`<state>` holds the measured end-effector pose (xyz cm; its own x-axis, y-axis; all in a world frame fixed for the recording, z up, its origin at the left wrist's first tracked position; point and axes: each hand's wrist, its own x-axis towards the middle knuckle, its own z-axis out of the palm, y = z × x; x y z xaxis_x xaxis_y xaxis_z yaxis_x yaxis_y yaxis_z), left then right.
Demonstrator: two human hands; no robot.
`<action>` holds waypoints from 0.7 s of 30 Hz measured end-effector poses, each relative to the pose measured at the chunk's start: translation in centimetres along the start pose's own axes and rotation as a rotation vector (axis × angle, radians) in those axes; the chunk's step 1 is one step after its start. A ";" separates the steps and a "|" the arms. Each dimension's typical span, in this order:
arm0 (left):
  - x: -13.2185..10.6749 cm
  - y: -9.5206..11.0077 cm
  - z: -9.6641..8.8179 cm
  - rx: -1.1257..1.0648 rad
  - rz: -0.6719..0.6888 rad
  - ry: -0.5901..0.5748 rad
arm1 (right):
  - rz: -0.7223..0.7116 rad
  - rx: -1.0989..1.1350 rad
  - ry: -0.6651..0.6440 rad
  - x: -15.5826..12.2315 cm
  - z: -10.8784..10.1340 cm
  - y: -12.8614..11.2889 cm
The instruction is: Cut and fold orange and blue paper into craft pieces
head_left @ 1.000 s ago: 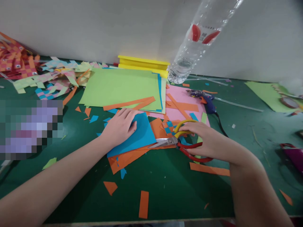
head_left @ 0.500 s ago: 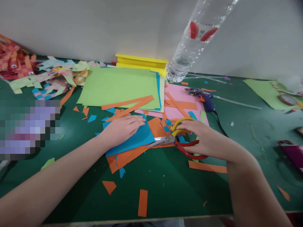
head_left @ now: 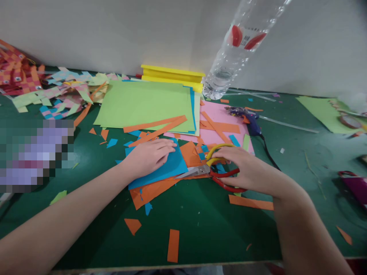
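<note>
My left hand [head_left: 149, 156] lies flat, fingers stretched out, on a blue paper sheet [head_left: 169, 166] that rests over orange paper pieces [head_left: 151, 189]. To the right my right hand [head_left: 243, 168] is curled over the handles of scissors [head_left: 212, 170], one handle yellow and one red. Their metal blades point left and touch the blue sheet's right edge. Both the scissors and the paper rest on the green table [head_left: 200, 217].
A stack of green, blue and yellow paper [head_left: 149, 103] and a pink sheet [head_left: 218, 126] lie behind the hands. A clear plastic bottle [head_left: 232, 53], a glue gun [head_left: 246, 118], woven paper pieces [head_left: 57, 95] and scattered orange strips [head_left: 173, 246] surround them.
My left hand slid rightward across the blue sheet and flattened out. My right hand and the scissors stayed almost still.
</note>
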<state>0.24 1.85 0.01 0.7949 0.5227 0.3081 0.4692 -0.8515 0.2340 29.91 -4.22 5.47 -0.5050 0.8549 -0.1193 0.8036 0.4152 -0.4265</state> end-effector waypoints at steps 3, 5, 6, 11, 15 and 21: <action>0.0 0.0 0.0 -0.004 -0.010 -0.006 | -0.016 -0.013 -0.007 0.0 0.1 -0.1; 0.0 0.0 0.0 -0.014 -0.025 -0.012 | -0.004 -0.011 -0.006 -0.2 0.1 0.2; 0.0 0.0 0.0 -0.020 -0.030 -0.014 | 0.005 -0.007 0.001 -0.3 0.1 0.4; -0.1 -0.1 0.0 -0.034 -0.025 -0.010 | 0.016 -0.012 0.015 -0.3 0.1 0.3; -0.1 -0.1 0.0 -0.037 -0.021 -0.002 | -0.013 -0.028 -0.015 -0.1 0.1 -0.3; 0.0 0.0 -0.1 -0.053 -0.027 0.000 | -0.010 0.002 0.012 -0.2 0.1 -0.3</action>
<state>0.19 1.88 0.09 0.7820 0.5456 0.3013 0.4697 -0.8337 0.2905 29.75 -4.51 5.48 -0.5090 0.8544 -0.1042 0.7978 0.4228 -0.4299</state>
